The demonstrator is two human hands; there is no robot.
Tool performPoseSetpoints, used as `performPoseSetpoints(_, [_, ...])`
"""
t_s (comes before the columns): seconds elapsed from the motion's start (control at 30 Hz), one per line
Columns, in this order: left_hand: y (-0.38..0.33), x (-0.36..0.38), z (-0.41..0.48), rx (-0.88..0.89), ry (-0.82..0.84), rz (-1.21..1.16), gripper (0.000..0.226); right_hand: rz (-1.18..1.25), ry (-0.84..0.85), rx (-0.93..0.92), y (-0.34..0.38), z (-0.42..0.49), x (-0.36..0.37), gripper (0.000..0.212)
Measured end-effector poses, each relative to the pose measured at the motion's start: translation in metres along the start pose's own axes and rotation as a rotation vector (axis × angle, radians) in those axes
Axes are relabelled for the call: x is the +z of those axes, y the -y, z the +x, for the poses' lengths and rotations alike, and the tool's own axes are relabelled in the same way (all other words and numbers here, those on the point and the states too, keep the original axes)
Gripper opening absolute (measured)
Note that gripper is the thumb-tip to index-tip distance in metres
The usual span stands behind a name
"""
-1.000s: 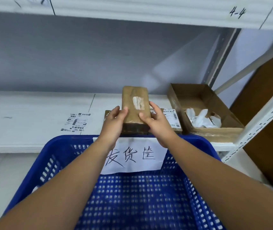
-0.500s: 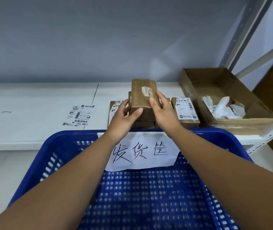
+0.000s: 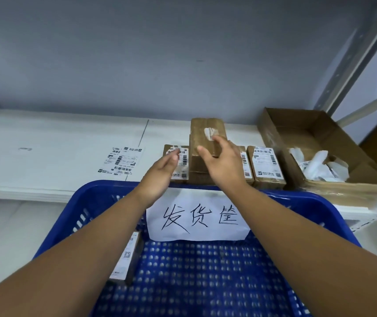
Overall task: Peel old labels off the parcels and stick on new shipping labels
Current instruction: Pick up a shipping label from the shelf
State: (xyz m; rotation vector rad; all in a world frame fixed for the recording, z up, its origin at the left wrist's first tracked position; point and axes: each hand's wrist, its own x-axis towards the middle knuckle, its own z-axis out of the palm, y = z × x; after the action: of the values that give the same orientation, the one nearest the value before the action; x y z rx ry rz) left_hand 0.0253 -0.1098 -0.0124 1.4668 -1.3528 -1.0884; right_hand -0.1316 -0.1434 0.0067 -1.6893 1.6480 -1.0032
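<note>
Blur softened both hands, so whether the right hand (image 3: 224, 165) touched the top parcel (image 3: 202, 126) could not be told; its fingers were spread and loose, gripping nothing, and the left hand (image 3: 161, 173), flat and empty too, hid part of a labelled parcel (image 3: 184, 163). That top parcel (only a torn label scrap (image 3: 209, 133) on it) sat on a stack on the white shelf (image 3: 45, 145). An open cardboard box (image 3: 274, 129) held crumpled white scraps (image 3: 318, 165), and the blue crate (image 3: 96, 195) held one small parcel (image 3: 126, 255) half behind the left forearm.
</note>
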Motion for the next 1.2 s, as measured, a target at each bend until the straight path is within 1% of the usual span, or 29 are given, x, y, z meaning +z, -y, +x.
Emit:
performPoseSetpoints(0.03, [-0.004, 0.004, 0.0, -0.02, 0.047, -0.03, 0.049, -0.005, -0.004, -0.005, 0.001, 0.0, 0.001, 0.058])
performPoseSetpoints(0.1, [-0.013, 0.014, 0.0, -0.051, 0.084, -0.079, 0.052, -0.006, -0.023, -0.017, 0.001, 0.0, 0.003, 0.056])
performPoseSetpoints(0.2, [-0.016, 0.023, 0.001, -0.06, 0.055, -0.108, 0.055, 0.012, -0.035, -0.026, -0.002, 0.002, 0.003, 0.051])
performPoseSetpoints(0.3, [-0.014, 0.023, 0.0, -0.049, 0.059, -0.04, 0.058, 0.02, -0.018, -0.029, -0.005, 0.004, 0.002, 0.05])
performPoseSetpoints(0.37, [-0.014, 0.023, -0.003, -0.023, 0.059, 0.015, 0.055, 0.032, -0.007, -0.041, -0.007, 0.003, 0.0, 0.052])
performPoseSetpoints(0.47, [-0.013, 0.023, -0.007, 0.01, 0.007, 0.098, 0.049, 0.056, -0.022, -0.09, -0.008, -0.003, -0.005, 0.058])
performPoseSetpoints(0.53, [-0.009, 0.021, -0.006, -0.004, -0.054, 0.161, 0.047, 0.056, -0.079, -0.099, -0.007, -0.007, -0.006, 0.058])
performPoseSetpoints(0.6, [-0.003, 0.017, -0.003, -0.015, -0.16, 0.221, 0.042, 0.003, -0.157, -0.092, -0.005, -0.011, -0.007, 0.054])
performPoseSetpoints(0.63, [0.002, 0.012, 0.0, -0.018, -0.22, 0.261, 0.037, -0.05, -0.202, -0.129, -0.004, -0.013, -0.008, 0.05])
performPoseSetpoints(0.67, [0.009, 0.007, 0.003, -0.02, -0.272, 0.308, 0.031, -0.128, -0.249, -0.208, -0.004, -0.015, -0.008, 0.045])
performPoseSetpoints(0.73, [0.023, -0.007, 0.01, -0.001, -0.353, 0.458, 0.025, -0.315, -0.345, -0.472, -0.003, -0.017, -0.005, 0.036])
performPoseSetpoints(0.77, [0.029, -0.016, 0.014, 0.008, -0.38, 0.587, 0.024, -0.381, -0.371, -0.607, -0.003, -0.018, -0.003, 0.032])
performPoseSetpoints(0.8, [0.034, -0.025, 0.018, -0.001, -0.394, 0.735, 0.025, -0.42, -0.36, -0.728, -0.002, -0.018, 0.001, 0.03])
performPoseSetpoints(0.87, [0.04, -0.043, 0.025, -0.107, -0.345, 0.965, 0.028, -0.442, -0.208, -0.911, 0.003, -0.02, 0.01, 0.029])
performPoseSetpoints(0.93, [0.045, -0.058, 0.033, -0.266, -0.244, 1.039, 0.028, -0.448, -0.012, -1.007, 0.008, -0.023, 0.02, 0.03])
performPoseSetpoints(0.97, [0.049, -0.063, 0.039, -0.329, -0.213, 1.04, 0.027, -0.453, 0.055, -1.02, 0.011, -0.024, 0.026, 0.03])
performPoseSetpoints(1.03, [0.056, -0.071, 0.051, -0.415, -0.201, 0.995, 0.028, -0.464, 0.132, -1.007, 0.014, -0.027, 0.039, 0.028])
performPoseSetpoints(1.1, [0.059, -0.075, 0.063, -0.488, -0.21, 0.94, 0.035, -0.478, 0.188, -0.981, 0.015, -0.03, 0.051, 0.023])
performPoseSetpoints(1.2, [0.065, -0.078, 0.077, -0.599, -0.211, 0.957, 0.047, -0.501, 0.271, -0.921, 0.013, -0.032, 0.065, 0.019])
